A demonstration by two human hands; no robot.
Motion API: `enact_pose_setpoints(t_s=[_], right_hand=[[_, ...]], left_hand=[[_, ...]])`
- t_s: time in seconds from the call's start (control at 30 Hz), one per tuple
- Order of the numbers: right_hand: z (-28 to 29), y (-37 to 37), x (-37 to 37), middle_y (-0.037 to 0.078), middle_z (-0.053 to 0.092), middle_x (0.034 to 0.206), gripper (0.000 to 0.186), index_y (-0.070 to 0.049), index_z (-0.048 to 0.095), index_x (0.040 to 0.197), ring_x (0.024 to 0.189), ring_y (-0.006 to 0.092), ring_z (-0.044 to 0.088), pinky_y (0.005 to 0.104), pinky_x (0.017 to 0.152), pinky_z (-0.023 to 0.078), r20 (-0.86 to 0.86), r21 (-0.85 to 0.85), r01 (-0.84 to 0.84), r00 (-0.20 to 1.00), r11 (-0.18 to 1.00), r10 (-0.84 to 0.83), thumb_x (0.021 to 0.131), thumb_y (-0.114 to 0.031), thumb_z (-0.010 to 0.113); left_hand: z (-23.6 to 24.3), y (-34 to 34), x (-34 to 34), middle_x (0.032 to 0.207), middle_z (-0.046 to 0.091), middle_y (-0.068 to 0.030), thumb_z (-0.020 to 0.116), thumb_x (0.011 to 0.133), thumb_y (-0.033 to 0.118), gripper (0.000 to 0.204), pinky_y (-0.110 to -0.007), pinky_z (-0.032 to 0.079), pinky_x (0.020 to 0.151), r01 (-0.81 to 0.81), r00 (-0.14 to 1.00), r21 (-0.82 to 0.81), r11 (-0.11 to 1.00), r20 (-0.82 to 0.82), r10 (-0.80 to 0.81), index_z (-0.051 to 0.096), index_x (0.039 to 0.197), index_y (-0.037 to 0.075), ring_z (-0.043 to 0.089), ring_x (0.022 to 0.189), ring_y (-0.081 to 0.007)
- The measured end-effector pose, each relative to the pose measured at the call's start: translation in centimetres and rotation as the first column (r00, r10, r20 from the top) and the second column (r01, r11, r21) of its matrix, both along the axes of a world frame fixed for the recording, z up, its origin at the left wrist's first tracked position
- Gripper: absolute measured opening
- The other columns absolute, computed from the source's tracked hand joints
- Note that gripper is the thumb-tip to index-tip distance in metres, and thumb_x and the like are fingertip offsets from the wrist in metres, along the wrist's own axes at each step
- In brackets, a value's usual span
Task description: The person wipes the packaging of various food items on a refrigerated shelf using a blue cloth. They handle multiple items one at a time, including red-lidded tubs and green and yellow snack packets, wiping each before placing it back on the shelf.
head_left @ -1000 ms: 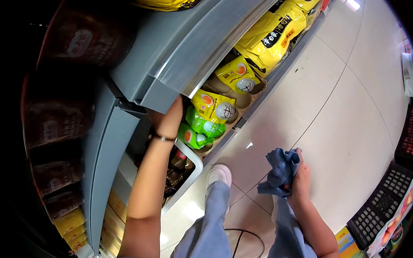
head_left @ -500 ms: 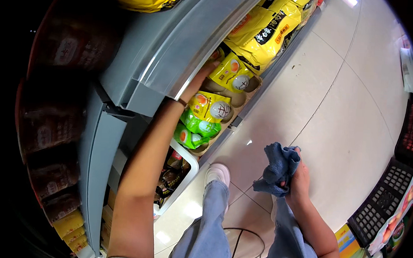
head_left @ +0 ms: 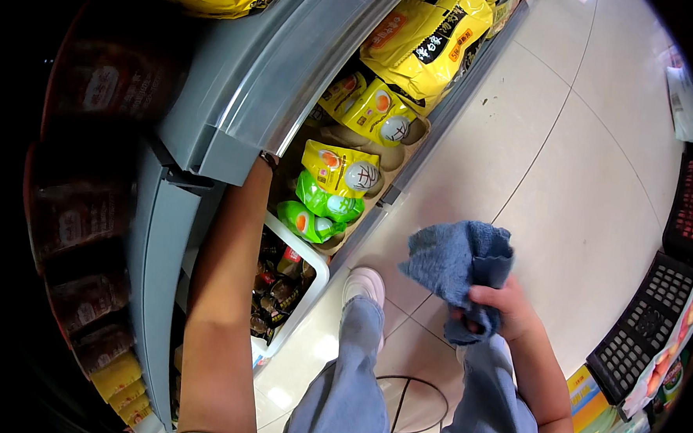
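My right hand [head_left: 508,305] holds a bunched blue-grey cloth [head_left: 458,258] above the tiled floor. My left forearm [head_left: 224,304], with a dark band at the wrist, reaches up into the lower shelf. Its hand is hidden behind the grey shelf edge [head_left: 291,80], so I cannot see what it touches. To the right of that wrist are yellow egg packets [head_left: 337,167] and green egg packets [head_left: 328,196], sitting in a brown moulded egg tray [head_left: 393,155]. Further up the tray stands another pair of yellow packets [head_left: 376,108].
Large yellow bags [head_left: 430,44] lie beyond the egg packets. A white bin [head_left: 319,282] of dark-wrapped items stands beside my left forearm. My shoe [head_left: 365,284] is close to the shelf. Black crates [head_left: 638,330] line the right side.
My left hand has drawn back from the yellow packets and gone out of sight behind the shelf edge. My right hand has shifted the cloth, which now hangs wider and further left.
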State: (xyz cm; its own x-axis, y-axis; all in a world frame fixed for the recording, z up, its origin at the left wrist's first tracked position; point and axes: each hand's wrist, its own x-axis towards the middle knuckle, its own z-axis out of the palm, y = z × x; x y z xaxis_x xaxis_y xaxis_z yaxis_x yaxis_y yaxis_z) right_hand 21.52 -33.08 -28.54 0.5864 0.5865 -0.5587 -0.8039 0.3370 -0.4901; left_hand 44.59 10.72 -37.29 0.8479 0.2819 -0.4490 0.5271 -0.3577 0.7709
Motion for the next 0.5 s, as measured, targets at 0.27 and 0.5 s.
enact_pose_setpoints(t_s=[0.27, 0.5], right_hand=[[-0.6, 2.2, -0.9, 0.004, 0.061, 0.109, 0.044, -0.001, 0.054, 0.121, 0.101, 0.0117, 0.057, 0.0285, 0.089, 0.047, 0.107, -0.411, 0.158, 0.986, 0.898, -0.124, 0.098, -0.039, 0.053], [-0.5, 0.0, -2.2, 0.008, 0.052, 0.129, 0.053, 0.002, 0.047, 0.132, 0.12, 0.0162, 0.046, 0.0286, 0.104, 0.033, 0.223, -0.421, 0.323, 0.942, 0.847, -0.249, 0.101, -0.04, 0.046]], left_hand=[[2.7, -0.6, -2.3, 0.115, 0.061, -0.0052, 0.067, 0.088, 0.023, 0.037, -0.031, 0.042, 0.087, -0.118, 0.922, -0.137, 0.984, 0.352, 0.16, 0.062, 0.12, 0.007, 0.055, 0.1, -0.017], [11.4, -10.6, -13.0, 0.112, 0.058, -0.0075, 0.057, 0.096, 0.026, 0.035, -0.028, 0.054, 0.072, -0.213, 0.783, -0.205, 0.955, 0.55, 0.292, 0.053, 0.122, 0.003, 0.057, 0.102, -0.0165]])
